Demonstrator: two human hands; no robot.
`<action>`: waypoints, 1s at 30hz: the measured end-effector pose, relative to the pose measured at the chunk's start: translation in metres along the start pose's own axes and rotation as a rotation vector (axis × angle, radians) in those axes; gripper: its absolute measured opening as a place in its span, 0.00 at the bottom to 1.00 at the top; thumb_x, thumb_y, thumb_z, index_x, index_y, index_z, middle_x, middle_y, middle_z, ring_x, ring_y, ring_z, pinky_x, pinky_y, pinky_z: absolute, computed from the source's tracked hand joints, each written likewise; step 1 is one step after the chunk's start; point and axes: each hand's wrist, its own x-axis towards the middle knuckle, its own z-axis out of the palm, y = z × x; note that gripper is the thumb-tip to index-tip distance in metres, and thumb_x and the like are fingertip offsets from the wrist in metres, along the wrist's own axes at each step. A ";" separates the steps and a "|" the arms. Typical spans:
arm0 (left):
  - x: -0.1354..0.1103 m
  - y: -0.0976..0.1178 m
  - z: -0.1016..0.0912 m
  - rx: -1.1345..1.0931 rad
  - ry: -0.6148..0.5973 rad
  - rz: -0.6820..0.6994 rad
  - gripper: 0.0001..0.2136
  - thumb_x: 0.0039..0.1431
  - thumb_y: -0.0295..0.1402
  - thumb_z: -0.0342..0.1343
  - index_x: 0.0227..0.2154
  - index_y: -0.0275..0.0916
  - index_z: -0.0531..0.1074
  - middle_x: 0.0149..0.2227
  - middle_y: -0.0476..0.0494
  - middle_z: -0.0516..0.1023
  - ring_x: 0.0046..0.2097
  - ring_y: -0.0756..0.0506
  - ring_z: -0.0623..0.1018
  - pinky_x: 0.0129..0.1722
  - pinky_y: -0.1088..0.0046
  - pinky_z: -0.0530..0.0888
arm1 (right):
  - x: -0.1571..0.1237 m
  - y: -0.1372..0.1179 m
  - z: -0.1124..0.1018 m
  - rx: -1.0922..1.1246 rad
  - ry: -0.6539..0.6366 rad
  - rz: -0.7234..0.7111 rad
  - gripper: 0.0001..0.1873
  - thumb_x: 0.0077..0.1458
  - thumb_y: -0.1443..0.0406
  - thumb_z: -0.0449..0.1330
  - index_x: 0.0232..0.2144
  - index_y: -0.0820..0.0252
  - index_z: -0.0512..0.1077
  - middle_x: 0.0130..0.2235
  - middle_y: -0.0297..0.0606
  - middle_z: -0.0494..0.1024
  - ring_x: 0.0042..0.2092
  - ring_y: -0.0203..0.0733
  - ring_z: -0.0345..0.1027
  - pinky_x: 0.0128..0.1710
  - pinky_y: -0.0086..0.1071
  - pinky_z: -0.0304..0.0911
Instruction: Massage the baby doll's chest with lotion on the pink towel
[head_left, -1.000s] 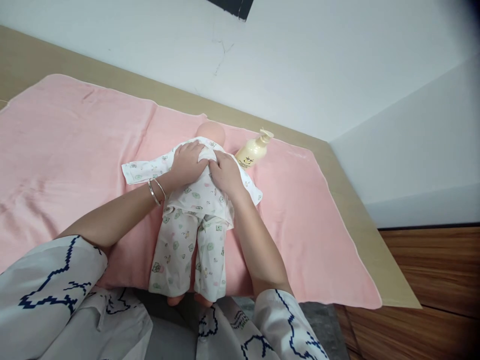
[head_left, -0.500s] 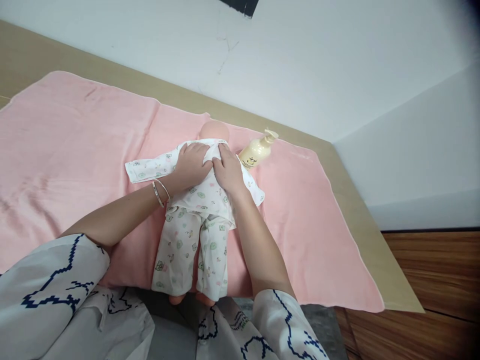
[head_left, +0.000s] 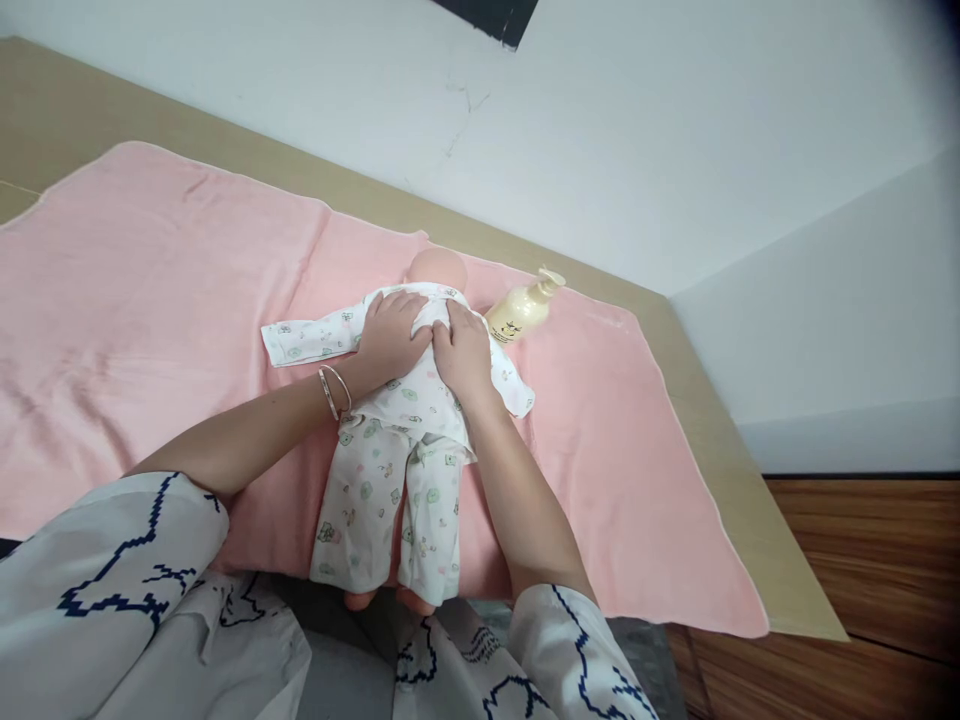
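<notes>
A baby doll (head_left: 439, 268) lies stretched out, its bare round head pointing away from me and no face showing. It wears a white printed top (head_left: 409, 395) and matching printed trousers (head_left: 362, 500), with its feet at the near edge. My left hand (head_left: 394, 333) rests flat on the upper left of the top, fingers extended. On the upper right side, my right hand (head_left: 463, 350) also lies flat, thumb close to the left thumb. Both palms are hidden against the cloth. Just right of the doll's shoulder is a cream pump bottle (head_left: 521, 308).
Under the doll a pink blanket (head_left: 600, 480) covers much of a light wooden table (head_left: 720, 420). A white wall (head_left: 600, 130) runs along the table's far side. Brown wood-grained panels (head_left: 862, 560) are at the lower right.
The whole view has shifted slightly, so everything sits a little further right and lower. Both hands stay on the doll's top, with the fingers only slightly shifted.
</notes>
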 end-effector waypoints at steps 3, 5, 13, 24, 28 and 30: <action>-0.004 0.007 -0.002 0.033 0.003 0.004 0.21 0.64 0.32 0.47 0.58 0.35 0.69 0.61 0.37 0.74 0.65 0.37 0.68 0.70 0.52 0.57 | 0.001 0.006 0.000 0.024 -0.014 -0.008 0.26 0.65 0.61 0.46 0.60 0.66 0.66 0.63 0.53 0.71 0.65 0.57 0.62 0.68 0.56 0.53; -0.008 0.014 -0.003 0.063 -0.005 0.013 0.22 0.66 0.31 0.44 0.60 0.32 0.68 0.63 0.34 0.71 0.67 0.35 0.66 0.70 0.50 0.57 | 0.002 0.011 -0.002 0.039 -0.056 -0.032 0.28 0.65 0.60 0.47 0.62 0.66 0.64 0.66 0.53 0.67 0.68 0.56 0.59 0.69 0.56 0.51; -0.002 0.007 -0.005 0.061 -0.079 0.015 0.24 0.67 0.31 0.42 0.62 0.32 0.66 0.65 0.34 0.68 0.68 0.37 0.65 0.70 0.51 0.57 | -0.006 -0.012 -0.011 -0.062 -0.099 -0.032 0.24 0.66 0.66 0.45 0.59 0.71 0.67 0.62 0.56 0.71 0.65 0.57 0.63 0.68 0.55 0.54; -0.014 0.026 -0.013 0.185 -0.082 0.072 0.23 0.69 0.30 0.39 0.62 0.26 0.66 0.64 0.30 0.70 0.67 0.33 0.65 0.69 0.48 0.58 | 0.002 0.003 -0.009 0.073 -0.125 -0.041 0.27 0.65 0.64 0.46 0.63 0.68 0.64 0.68 0.51 0.64 0.71 0.51 0.54 0.72 0.50 0.50; -0.020 0.030 -0.012 0.178 -0.055 0.136 0.23 0.70 0.30 0.39 0.61 0.24 0.66 0.64 0.28 0.69 0.68 0.34 0.65 0.69 0.53 0.59 | 0.007 0.008 -0.012 0.069 -0.147 -0.012 0.29 0.65 0.64 0.46 0.65 0.71 0.61 0.70 0.53 0.60 0.72 0.51 0.50 0.73 0.49 0.46; -0.015 0.025 -0.013 0.150 -0.074 0.109 0.23 0.69 0.29 0.39 0.61 0.26 0.67 0.64 0.29 0.70 0.67 0.35 0.66 0.69 0.53 0.60 | 0.002 -0.001 -0.015 0.016 -0.149 -0.021 0.28 0.65 0.66 0.45 0.63 0.73 0.63 0.68 0.56 0.64 0.71 0.53 0.54 0.72 0.50 0.48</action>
